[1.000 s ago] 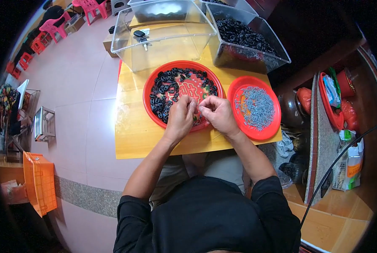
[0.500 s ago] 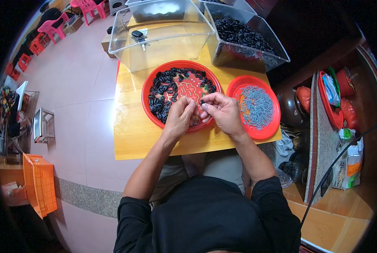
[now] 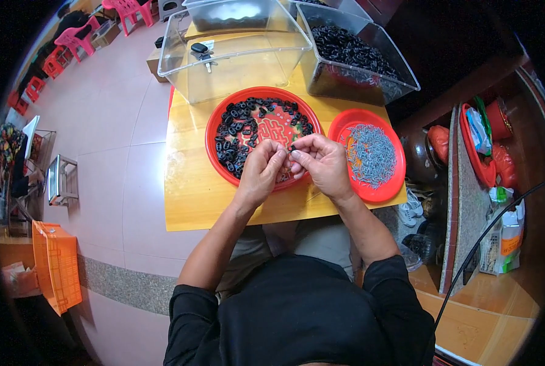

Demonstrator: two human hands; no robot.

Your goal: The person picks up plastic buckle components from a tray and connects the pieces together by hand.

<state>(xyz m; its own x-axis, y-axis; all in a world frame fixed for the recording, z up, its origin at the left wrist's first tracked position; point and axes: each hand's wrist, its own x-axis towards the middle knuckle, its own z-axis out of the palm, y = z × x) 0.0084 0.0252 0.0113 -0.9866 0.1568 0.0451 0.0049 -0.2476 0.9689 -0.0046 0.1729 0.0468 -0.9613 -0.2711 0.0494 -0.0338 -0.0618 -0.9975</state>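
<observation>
Over the near edge of a round red tray (image 3: 209,135), my two hands meet with their fingertips close together. Thumb and index finger of my right hand (image 3: 324,165) pinch a small black plastic part (image 3: 291,148). My left hand (image 3: 260,171) is also closed in a pinch beside it; what sits between its fingertips is hidden. Many loose black plastic parts (image 3: 228,146) with oval holes lie in the tray, mostly along its left and far sides. Right of my right hand, a smaller red plate (image 3: 396,183) holds a heap of small grey screws (image 3: 372,155).
A clear plastic bin (image 3: 236,67) stands behind the tray, with car keys (image 3: 203,53) seen through it. Another clear bin to its right holds a pile of black parts (image 3: 352,52). An orange crate (image 3: 59,268) and a metal stool (image 3: 63,181) stand on the floor at left.
Both hands keep almost the same place and pinch. The left fingertips have shifted very slightly toward the right ones; nothing else visibly moves.
</observation>
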